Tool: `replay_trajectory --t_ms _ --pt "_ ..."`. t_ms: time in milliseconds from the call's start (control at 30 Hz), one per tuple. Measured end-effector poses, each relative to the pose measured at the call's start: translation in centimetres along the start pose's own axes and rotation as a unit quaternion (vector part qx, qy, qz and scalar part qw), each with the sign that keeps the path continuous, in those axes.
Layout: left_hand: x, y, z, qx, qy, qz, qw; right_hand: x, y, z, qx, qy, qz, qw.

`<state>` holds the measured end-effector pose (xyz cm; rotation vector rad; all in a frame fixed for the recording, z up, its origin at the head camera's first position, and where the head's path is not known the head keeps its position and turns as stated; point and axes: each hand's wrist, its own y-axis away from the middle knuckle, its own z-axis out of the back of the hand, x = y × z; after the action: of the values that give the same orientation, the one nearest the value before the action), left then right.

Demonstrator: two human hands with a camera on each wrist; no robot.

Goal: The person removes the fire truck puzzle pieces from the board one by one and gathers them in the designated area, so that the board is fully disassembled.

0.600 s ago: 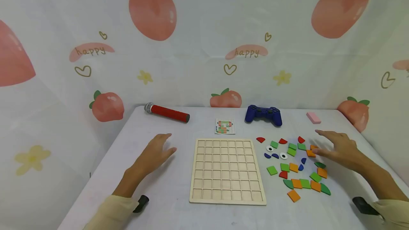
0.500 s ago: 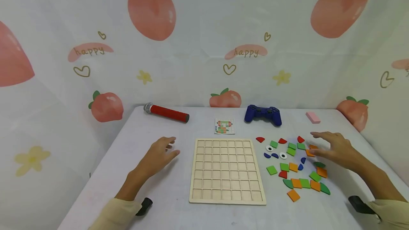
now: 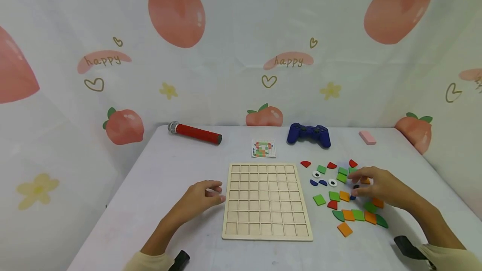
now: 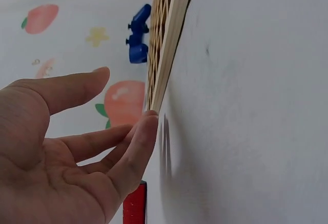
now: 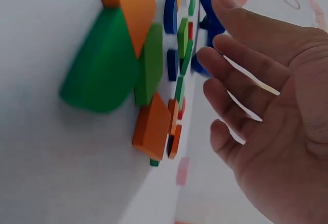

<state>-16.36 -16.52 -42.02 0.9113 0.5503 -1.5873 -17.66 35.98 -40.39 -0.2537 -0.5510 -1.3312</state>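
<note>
A pale wooden grid board with bare square compartments lies mid-table. My left hand is at its left side, fingers loosely bent and holding nothing. In the left wrist view, a fingertip is close to the board's edge; whether it touches I cannot tell. My right hand hovers over the right part of the scattered coloured tiles, thumb and fingers apart, hiding some. Among those tiles are an orange square, a green square, a red wedge, a blue half-round and a white eye disc.
A small card printed with a coloured pattern lies behind the board. Along the back are a red microphone, a blue game controller and a pink block. A peach-print curtain hangs behind the table.
My left hand has moved right and nearer me, up to the board's left edge. My right hand has moved left and nearer me, over the tiles. The tiles show no clear shift.
</note>
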Motion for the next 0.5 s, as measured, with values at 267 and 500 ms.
replay_trajectory --t_ms 267,500 --pt "0.12 0.43 -0.03 0.035 0.04 0.02 0.9984 0.13 0.58 -0.67 0.025 -0.003 -0.023 0.9994" --pt "0.13 0.35 -0.24 0.047 0.066 0.016 0.9966 -0.04 0.71 -0.95 0.033 -0.016 -0.038 0.9986"
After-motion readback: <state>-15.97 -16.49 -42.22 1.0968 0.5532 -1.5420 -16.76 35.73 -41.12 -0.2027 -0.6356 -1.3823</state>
